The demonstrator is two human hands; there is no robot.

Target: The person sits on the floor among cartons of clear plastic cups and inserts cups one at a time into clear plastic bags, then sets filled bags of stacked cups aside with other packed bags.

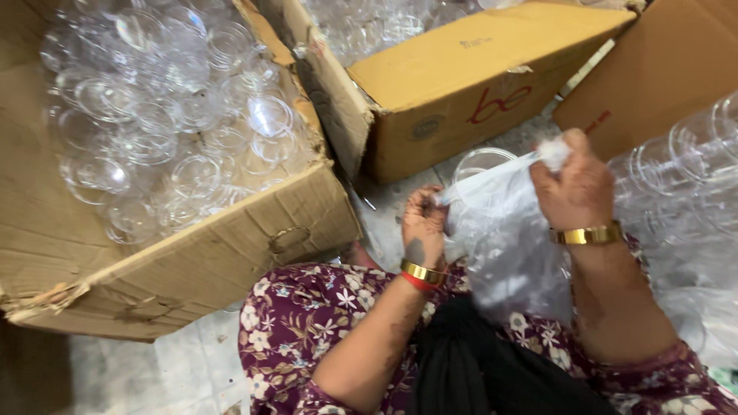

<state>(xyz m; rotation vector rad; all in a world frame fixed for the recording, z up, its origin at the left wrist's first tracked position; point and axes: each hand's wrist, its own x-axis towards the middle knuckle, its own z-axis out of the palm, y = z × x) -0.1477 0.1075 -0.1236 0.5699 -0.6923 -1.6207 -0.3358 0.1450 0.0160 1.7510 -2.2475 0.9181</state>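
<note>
Fingers of the right hand point(576, 184) are pinched tight on the twisted top of a clear plastic bag point(507, 246), and the fingers of the left hand point(423, 223) are curled narrow on the same bag's left edge, lower down. Between the two hands the bag's neck is stretched as a thin band, and the body of the bag hangs under them onto the lap, over the flowered maroon dress point(300, 323) and a black cloth point(477, 369). Behind the stretched neck, just above the left fingers, one clear round cup point(480, 163) stands on the floor. Both wrists carry a gold bangle. To the right of the right hand lies a heap of clear cups in plastic wrap point(684, 177), with a brown carton wall point(653, 69) above it. Above the fingers stands a cardboard box point(461, 100) with more clear cups inside. Far left of the left fingers a large open cardboard box point(192, 269) is full of loose clear round cups. Under everything is a grey stained tile floor point(184, 369).
</note>
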